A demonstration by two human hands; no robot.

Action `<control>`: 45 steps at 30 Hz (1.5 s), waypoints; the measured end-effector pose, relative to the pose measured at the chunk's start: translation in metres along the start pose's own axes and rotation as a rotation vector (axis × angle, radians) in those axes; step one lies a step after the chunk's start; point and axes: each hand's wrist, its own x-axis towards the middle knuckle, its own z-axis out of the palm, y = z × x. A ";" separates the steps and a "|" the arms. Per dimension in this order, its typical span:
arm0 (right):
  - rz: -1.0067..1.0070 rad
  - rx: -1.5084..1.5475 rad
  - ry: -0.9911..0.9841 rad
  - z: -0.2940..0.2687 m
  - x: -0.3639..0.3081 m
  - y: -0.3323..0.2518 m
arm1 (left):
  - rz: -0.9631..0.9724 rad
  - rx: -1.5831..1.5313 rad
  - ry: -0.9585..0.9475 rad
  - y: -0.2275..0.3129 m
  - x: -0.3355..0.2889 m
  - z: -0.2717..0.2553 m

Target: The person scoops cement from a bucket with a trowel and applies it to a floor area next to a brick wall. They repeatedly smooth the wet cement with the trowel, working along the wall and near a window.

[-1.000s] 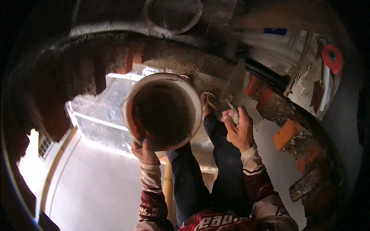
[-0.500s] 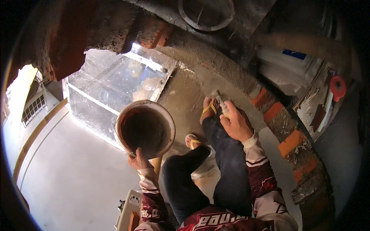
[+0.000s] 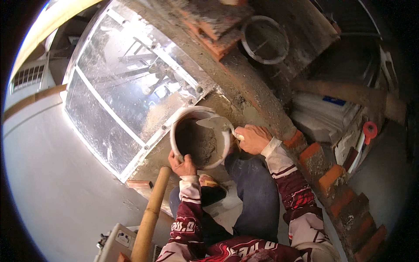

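Note:
My left hand [image 3: 183,165] is closed on the near-left rim of a round bucket [image 3: 173,139], which is held up in front of my knees. Grey-brown wet mortar [image 3: 197,142] lies inside it. In my right hand [image 3: 253,139] is the handle of a trowel [image 3: 214,123], gripped at the bucket's right side. The trowel's pointed blade reaches over the far part of the bucket's mouth. Whether its underside touches the mortar I cannot tell.
A framed clear panel [image 3: 115,98] stands at the left, beside a bamboo pole [image 3: 152,207]. Broken brickwork [image 3: 331,177] runs along the right. Beyond it lies a red round-ended tool [image 3: 370,130]. Another round container [image 3: 265,40] sits at the far side.
The bucket has moved right, toward my right hand. My right hand has brought the trowel from over my foot to the bucket's mouth. The view has shifted, showing more of the panel.

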 end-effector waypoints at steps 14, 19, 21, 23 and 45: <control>-0.322 -0.582 0.132 0.092 0.124 -0.017 | 0.075 -0.305 -0.150 -0.059 -0.002 0.082; -0.536 -0.612 0.031 0.108 0.096 -0.027 | -0.085 -0.376 -0.027 -0.085 0.013 0.075; -0.455 -0.620 -0.024 0.082 0.083 -0.028 | -0.053 -0.343 -0.030 -0.089 0.017 0.066; -0.328 -0.717 0.205 0.075 0.077 -0.035 | 0.071 -0.344 -0.022 -0.087 0.017 0.071; -0.165 -0.019 -0.093 0.151 0.102 0.055 | 0.243 -0.430 -0.180 -0.064 0.019 0.076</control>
